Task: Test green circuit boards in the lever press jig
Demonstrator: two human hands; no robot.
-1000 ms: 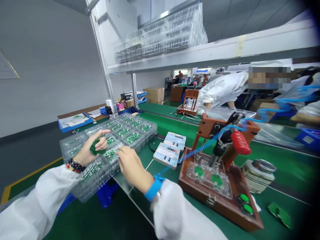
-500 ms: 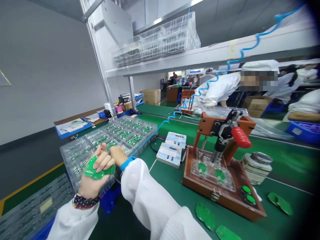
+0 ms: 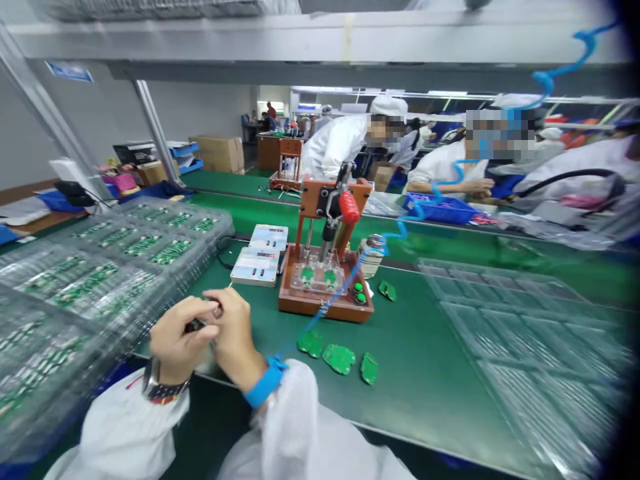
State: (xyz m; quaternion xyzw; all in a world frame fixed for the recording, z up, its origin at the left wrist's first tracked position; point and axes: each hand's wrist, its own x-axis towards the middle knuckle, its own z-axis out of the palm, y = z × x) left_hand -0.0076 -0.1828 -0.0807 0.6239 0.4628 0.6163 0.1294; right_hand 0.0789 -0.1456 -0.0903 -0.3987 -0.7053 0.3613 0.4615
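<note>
My left hand and my right hand meet in front of me, to the right of the clear tray and above the bench edge. Both have curled fingers that touch each other. A dark gap shows between them, and whatever they hold is hidden. A blue wrist strap circles my right wrist. Beyond the hands stands a brown test fixture with a red-handled toggle clamp and green circuit boards under a clear plate. Several green circuit boards lie on the bench before it.
A clear tray of circuit boards fills the left; clear trays lie on the right. Two meter boxes and a jar flank the fixture. A coiled blue cord crosses the view. Co-workers in white sit opposite.
My view has swung right. My hands have left the space over the tray and come together. The green circuit boards seen in my left hand are now out of sight.
</note>
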